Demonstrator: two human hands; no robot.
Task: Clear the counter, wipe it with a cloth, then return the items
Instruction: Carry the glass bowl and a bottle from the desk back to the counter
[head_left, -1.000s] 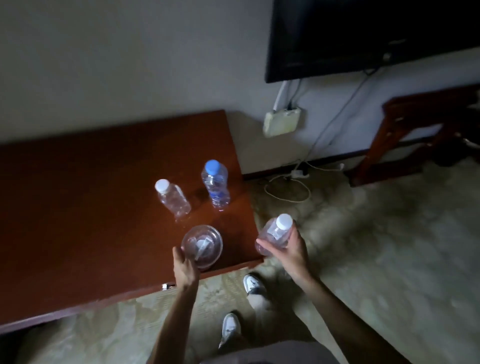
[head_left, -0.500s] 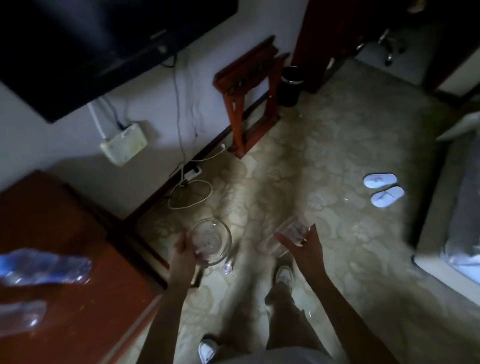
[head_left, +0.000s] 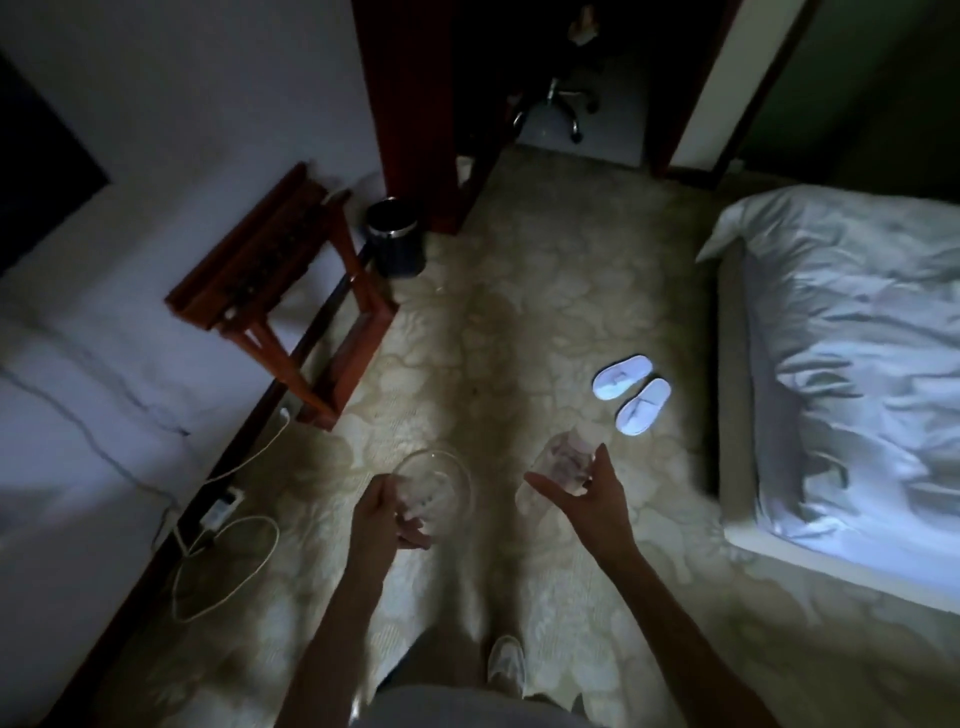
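Counter items are mid-clearing: left hand (head_left: 387, 512) grips the glass bowl (head_left: 434, 488), right hand (head_left: 587, 499) the bottle (head_left: 563, 462); next, set both down, perhaps on the bed (head_left: 852, 364) at 2 o'clock.

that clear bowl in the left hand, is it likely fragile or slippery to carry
The bowl looks like thin clear glass or plastic, so possibly fragile if dropped. Its smooth surface may be slippery, and the left hand holds it only at the near rim. It appears almost empty, so probably light.

bottle (head_left: 566, 465) motion-blurred, bed (head_left: 852, 374) cut off at right edge
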